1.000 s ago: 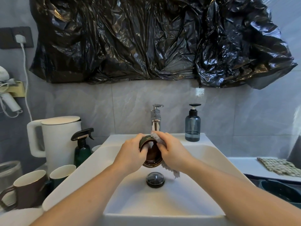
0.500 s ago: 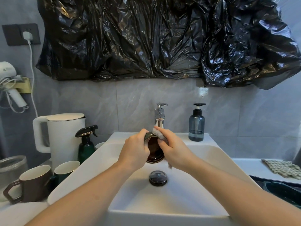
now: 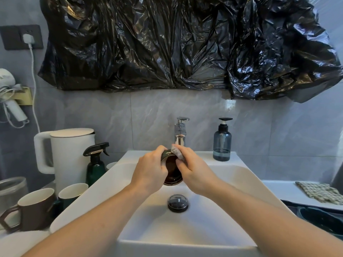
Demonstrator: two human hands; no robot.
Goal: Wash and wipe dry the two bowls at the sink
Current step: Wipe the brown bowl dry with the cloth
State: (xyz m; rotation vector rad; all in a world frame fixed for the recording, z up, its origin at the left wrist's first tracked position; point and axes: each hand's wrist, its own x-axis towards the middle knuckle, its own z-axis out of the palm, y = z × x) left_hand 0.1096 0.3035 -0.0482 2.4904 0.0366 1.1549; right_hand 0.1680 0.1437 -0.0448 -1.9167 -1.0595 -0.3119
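A bowl (image 3: 172, 171) is being gripped by the left hand (image 3: 150, 173) above the sink's (image 3: 241, 175) back edge and scrubbed with a cloth (image 3: 176, 153) pinched in the right hand (image 3: 194, 175); rinsing is likely being called for next.

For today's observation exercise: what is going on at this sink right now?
A person stands at a white sink holding a small dark bowl on its side over the basin. The left hand grips the bowl's rim, while the right hand presses a small cloth against the rim with its fingers. No water can be seen running from the tap. Only this one bowl is clearly visible.
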